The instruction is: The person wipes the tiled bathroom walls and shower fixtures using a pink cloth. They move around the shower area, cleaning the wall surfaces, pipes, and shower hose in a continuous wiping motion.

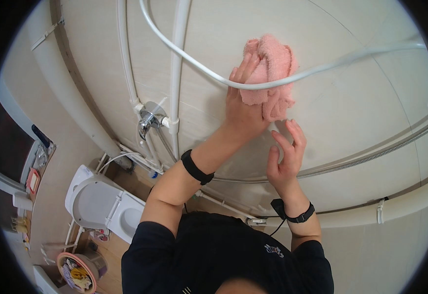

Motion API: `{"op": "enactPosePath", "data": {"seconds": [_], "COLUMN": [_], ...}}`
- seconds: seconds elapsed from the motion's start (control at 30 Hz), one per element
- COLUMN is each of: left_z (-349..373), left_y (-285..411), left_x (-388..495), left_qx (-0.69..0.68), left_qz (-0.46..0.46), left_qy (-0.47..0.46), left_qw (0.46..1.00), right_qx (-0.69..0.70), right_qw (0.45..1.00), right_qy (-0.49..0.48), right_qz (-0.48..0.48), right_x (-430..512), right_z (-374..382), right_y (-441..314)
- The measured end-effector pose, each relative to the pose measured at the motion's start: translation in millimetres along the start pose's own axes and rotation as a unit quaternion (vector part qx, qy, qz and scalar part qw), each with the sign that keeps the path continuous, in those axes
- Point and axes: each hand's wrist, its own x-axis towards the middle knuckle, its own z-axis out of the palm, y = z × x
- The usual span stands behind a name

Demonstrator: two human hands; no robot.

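Observation:
My left hand presses a crumpled pink terry cloth against the pale tiled wall. Its fingers lie over the cloth's left side, and the palm's contact is hidden. Below and to the right of the cloth is my right hand, holding nothing, with its fingers apart and slightly bent. A white cable or hose sags across the view in front of the cloth. Each arm wears a black strap.
A chrome shower mixer valve joins white pipes on the left. A metal shower hose runs along the wall behind my right arm. Lower left are a toilet with its lid up and a basket of clothes.

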Motion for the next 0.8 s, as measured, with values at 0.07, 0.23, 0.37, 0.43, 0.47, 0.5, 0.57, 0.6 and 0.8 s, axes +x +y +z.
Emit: {"op": "enactPosePath", "data": {"seconds": [0.07,0.23,0.37,0.43,0.47,0.5,0.57,0.6,0.8], "left_z": [3,12,26,34,38,44,54,59,70], "left_y": [16,41,53,61,67,72,86,93,119], "left_x": [-16,-39,-6,13,18,22,20,17,21], "left_qx": [0.008,0.023,0.106,0.048,0.042,0.035,0.057,0.027,-0.062], "left_qz": [-0.013,-0.031,-0.005,-0.055,-0.051,-0.047,-0.008,0.047,0.081], "left_qy": [-0.05,-0.119,-0.094,-0.115,-0.114,-0.113,-0.097,-0.071,-0.098], "left_qw": [0.999,0.992,0.99,0.991,0.991,0.992,0.994,0.996,0.99], "right_qx": [-0.005,-0.018,-0.026,-0.037,-0.053,-0.052,-0.082,-0.095,-0.181], "right_qw": [1.0,0.999,0.999,0.997,0.997,0.995,0.993,0.989,0.955], "right_qy": [0.019,0.036,0.042,0.062,0.057,0.088,0.086,0.116,0.219], "right_qz": [0.002,-0.005,-0.003,0.009,0.008,0.005,0.005,0.007,0.079], "right_x": [-3,-12,-17,-20,-21,-22,-23,-23,-16], "right_z": [-6,-24,-43,-55,-61,-69,-85,-93,-135], "right_y": [3,9,16,19,20,23,27,29,44]}}
